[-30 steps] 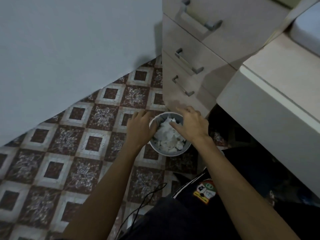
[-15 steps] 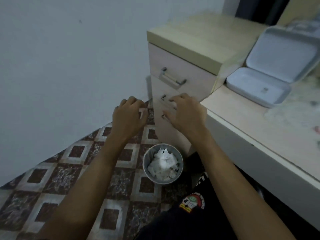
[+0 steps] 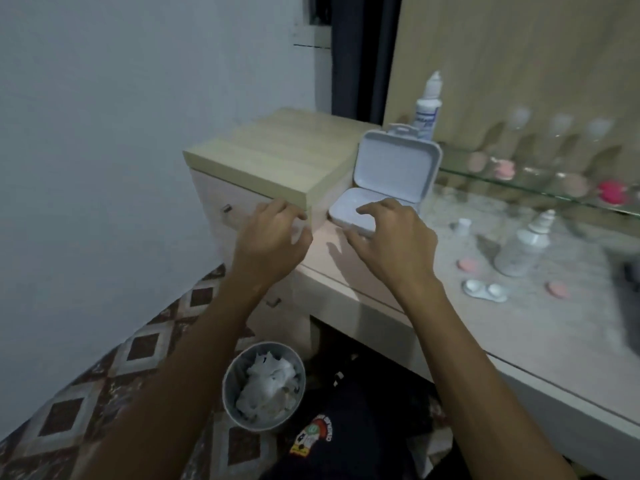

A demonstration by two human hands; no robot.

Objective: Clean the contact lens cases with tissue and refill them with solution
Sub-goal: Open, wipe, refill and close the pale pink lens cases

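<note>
A white double-well lens case [image 3: 485, 291] lies uncapped on the desk [image 3: 519, 341], with two pink caps [image 3: 468, 264] [image 3: 557, 289] beside it. A clear solution bottle [image 3: 523, 249] stands just behind, its small white cap [image 3: 463, 226] off to the left. A second bottle [image 3: 428, 107] stands at the back. My right hand [image 3: 391, 245] hovers with loosely curled fingers over the base of an open white box [image 3: 391, 168], holding nothing. My left hand [image 3: 268, 242] hangs empty beside the drawer unit [image 3: 273, 161].
A grey bin [image 3: 263, 386] full of crumpled tissue stands on the patterned floor under my arms. A glass shelf [image 3: 540, 188] at the back right carries blurred pink and red caps and clear bottles. The wall is on the left.
My view has swung up from the bin to the desk. Both hands rose from the bin's rim to desk height, empty; the right one now hovers over the open white box.
</note>
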